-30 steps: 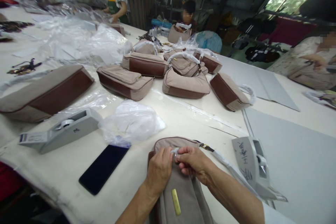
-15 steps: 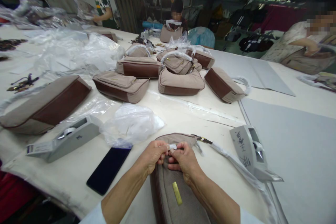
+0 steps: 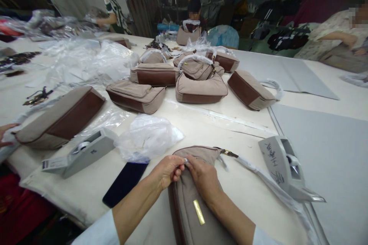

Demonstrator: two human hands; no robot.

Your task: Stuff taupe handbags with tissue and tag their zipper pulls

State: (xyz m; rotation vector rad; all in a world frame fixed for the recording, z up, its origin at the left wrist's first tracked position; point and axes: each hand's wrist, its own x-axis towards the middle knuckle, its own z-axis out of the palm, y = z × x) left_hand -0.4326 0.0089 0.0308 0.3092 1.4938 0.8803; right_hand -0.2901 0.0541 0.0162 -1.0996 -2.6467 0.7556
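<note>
A taupe handbag (image 3: 188,203) with brown leather along its side lies in front of me, a gold metal plate (image 3: 199,212) on its face. Over its upper part, my left hand (image 3: 169,170) is closed, thumb and forefinger pinching a small white strip (image 3: 186,160). My right hand (image 3: 205,180) meets it there, fingertips pressed on the strip and the rest of the hand resting along the bag. What lies under the fingertips is hidden. The bag's strap (image 3: 264,176), wrapped in white film, trails off to the right.
Grey tape dispensers stand left (image 3: 83,153) and right (image 3: 283,164). A dark phone (image 3: 125,183) and crumpled plastic (image 3: 149,134) lie left of the bag. Several more handbags (image 3: 201,90) are farther back. Another person's hand (image 3: 5,134) touches the leftmost bag; other people are around the table.
The white strip, held up between both hands before, is now lower against the bag and mostly covered. My right hand has flattened onto the bag. Another person's hand has appeared at far left.
</note>
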